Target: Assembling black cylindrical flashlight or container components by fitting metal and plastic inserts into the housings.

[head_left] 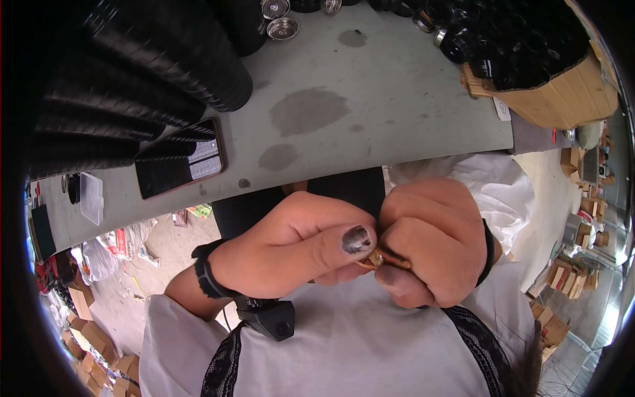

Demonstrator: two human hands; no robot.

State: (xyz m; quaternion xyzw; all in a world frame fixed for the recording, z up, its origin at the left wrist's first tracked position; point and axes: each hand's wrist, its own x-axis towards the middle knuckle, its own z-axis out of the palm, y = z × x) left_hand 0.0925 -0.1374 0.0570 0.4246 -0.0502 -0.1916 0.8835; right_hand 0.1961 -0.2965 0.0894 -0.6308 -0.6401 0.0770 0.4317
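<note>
My left hand (pixel 294 241) and my right hand (pixel 436 241) meet in front of my chest, below the table's near edge. Both are closed, fingertips against fingertips. Pinched between them is a small orange-brown piece (pixel 376 259) with a shiny yellowish spot. It looks thin and curved, but my fingers cover most of it, so its kind cannot be made out. Dark smudges mark my left thumb and a fingertip of my right hand. A black strap circles each wrist, and a small black camera (pixel 272 319) hangs by the left one.
On the grey stained table (pixel 397 106), stacked black ribbed cylinders (pixel 172 53) stand at the left beside a phone (pixel 180 160) and a clear plastic box (pixel 91 197). Silvery round caps (pixel 283 28) lie at the back. A cardboard box (pixel 562 92) of black parts sits at the right.
</note>
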